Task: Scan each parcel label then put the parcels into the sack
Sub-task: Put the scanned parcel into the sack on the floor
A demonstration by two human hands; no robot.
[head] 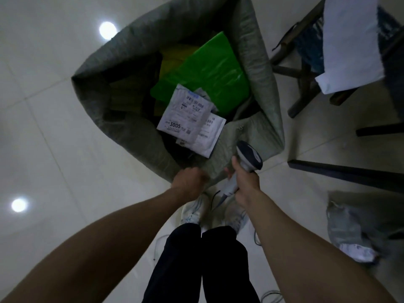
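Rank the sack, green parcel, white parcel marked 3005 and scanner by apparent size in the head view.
1. sack
2. green parcel, partly covered
3. white parcel marked 3005
4. scanner, smallest even though nearer the camera

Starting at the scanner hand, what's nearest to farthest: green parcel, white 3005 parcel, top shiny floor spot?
1. White 3005 parcel, near side of the sack.
2. Green parcel, deeper in the sack.
3. Shiny floor spot, beyond the sack, left.
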